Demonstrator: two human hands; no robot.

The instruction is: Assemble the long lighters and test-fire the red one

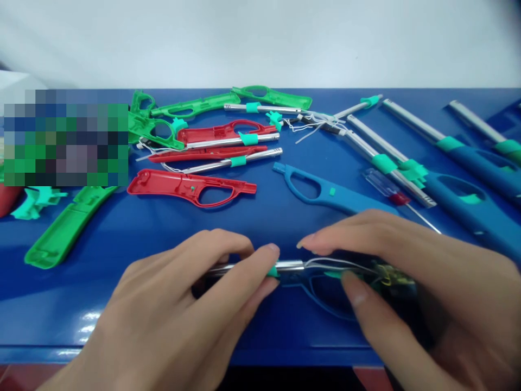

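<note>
In the lower middle, my left hand point(195, 293) pinches a silver metal lighter tube point(292, 265) around its green clip point(273, 270). Below the tube lies a blue lighter shell half point(293, 279) with a trigger loop. White wires point(334, 264) run from the tube's right end toward a small part with yellow wire point(388, 274), partly in shadow. My right hand point(415, 271) is around the handle end of this shell. Its thumb touches near a green piece point(334, 274) in the loop, while the index finger is held above the wires. The other right fingers are hidden.
Behind my hands lie a red shell half point(163, 183), a blue shell half point(345, 196) and green shell halves point(67, 225). Several metal tubes with clips point(252, 108) lie farther back. A screwdriver point(385, 187) rests at the right, beside blue lighters point(476, 212). The blue table point(163, 331) meets a pale wall.
</note>
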